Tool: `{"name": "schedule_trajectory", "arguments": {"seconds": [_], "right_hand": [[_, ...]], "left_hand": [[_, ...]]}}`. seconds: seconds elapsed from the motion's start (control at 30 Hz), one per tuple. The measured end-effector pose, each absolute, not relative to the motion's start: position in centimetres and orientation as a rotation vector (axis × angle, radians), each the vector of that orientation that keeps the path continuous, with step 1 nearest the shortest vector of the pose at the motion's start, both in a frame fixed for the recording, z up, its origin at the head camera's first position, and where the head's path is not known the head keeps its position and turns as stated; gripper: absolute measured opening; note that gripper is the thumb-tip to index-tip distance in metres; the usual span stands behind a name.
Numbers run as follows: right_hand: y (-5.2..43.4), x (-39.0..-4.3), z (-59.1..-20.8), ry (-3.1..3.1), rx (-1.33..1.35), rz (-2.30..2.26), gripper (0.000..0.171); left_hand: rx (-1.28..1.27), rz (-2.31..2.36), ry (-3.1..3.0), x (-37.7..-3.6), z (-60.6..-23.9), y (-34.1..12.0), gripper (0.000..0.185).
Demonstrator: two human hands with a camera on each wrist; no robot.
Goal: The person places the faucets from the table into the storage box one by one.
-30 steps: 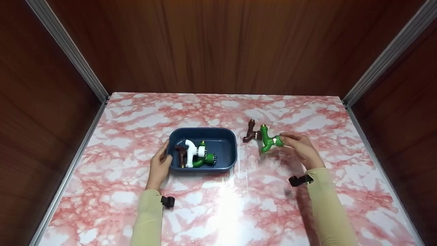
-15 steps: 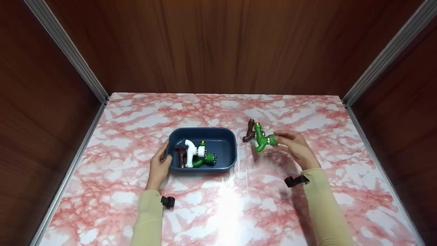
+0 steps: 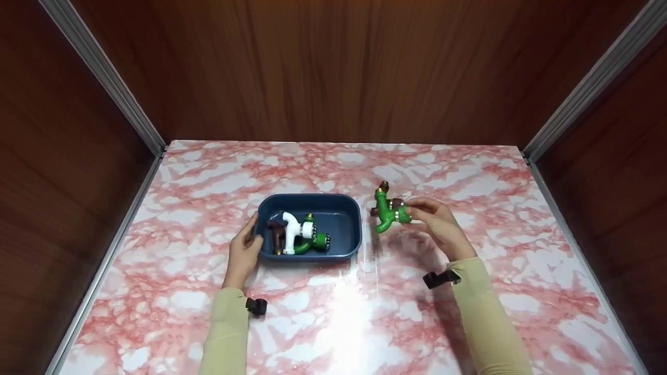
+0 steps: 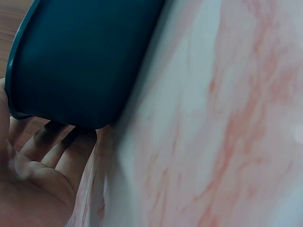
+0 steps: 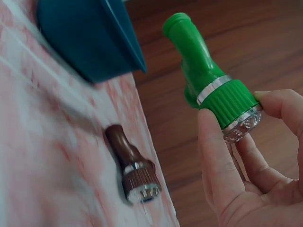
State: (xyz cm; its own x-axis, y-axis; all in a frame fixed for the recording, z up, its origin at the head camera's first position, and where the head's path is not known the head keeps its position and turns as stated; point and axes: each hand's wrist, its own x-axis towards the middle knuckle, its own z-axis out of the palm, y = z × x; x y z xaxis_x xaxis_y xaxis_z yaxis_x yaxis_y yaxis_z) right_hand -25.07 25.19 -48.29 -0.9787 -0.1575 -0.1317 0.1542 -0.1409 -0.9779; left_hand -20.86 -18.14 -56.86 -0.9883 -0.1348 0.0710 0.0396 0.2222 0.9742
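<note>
The green tap (image 3: 388,214) is held above the marbled table (image 3: 333,312), to the right of the blue tray (image 3: 344,200), pinched at its ribbed cap by the right hand (image 3: 435,224). In the right wrist view the thumb and fingers (image 5: 215,156) clasp that cap, whose metal end faces the palm, while the spout points away towards the tray. Below it a brown tap (image 5: 132,165) lies on the table; from the head camera the green tap covers most of it. The left hand (image 3: 244,254) rests against the tray's left end, fingers (image 4: 61,151) loosely extended under its rim, gripping nothing; the left wrist camera shows only the tray's outer wall. Inside the tray lie a white tap (image 3: 292,232), another brown one and another green one, overlapping so their outlines are hard to separate.
</note>
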Motion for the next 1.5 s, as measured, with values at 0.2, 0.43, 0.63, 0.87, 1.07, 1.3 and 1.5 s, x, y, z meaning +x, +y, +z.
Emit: {"name": "schedule_trajectory", "arguments": {"seconds": [0.2,0.43,0.63,0.87,1.07,1.3,1.5], "right_hand": [[23.5,-25.0,-48.7,1.925,-0.018,-2.199,0.046],[21.5,-24.9,-49.0,1.873,-0.013,-2.228,0.045],[20.1,-24.8,-49.3,1.841,-0.009,-2.245,0.036],[18.9,-24.8,-49.5,1.870,-0.007,-2.228,0.025],[18.2,-24.7,-49.6,1.876,-0.019,-2.200,0.034],[17.6,-24.7,-49.9,1.910,-0.005,-2.153,0.042],[17.1,-24.8,-50.0,1.988,-0.008,-2.102,0.029]], "left_hand": [[0.091,-1.902,-2.345,-20.3,-55.3,-17.7,0.055],[0.067,-1.927,-2.329,-20.2,-54.5,-17.6,0.056],[0.075,-1.885,-2.332,-21.0,-56.5,-18.1,0.056],[0.084,-1.921,-2.317,-20.6,-55.3,-17.8,0.056],[0.068,-1.922,-2.321,-19.7,-53.3,-17.3,0.055],[0.074,-1.923,-2.319,-19.5,-53.2,-17.3,0.055],[0.068,-1.918,-2.312,-19.5,-53.4,-17.4,0.054]]}}
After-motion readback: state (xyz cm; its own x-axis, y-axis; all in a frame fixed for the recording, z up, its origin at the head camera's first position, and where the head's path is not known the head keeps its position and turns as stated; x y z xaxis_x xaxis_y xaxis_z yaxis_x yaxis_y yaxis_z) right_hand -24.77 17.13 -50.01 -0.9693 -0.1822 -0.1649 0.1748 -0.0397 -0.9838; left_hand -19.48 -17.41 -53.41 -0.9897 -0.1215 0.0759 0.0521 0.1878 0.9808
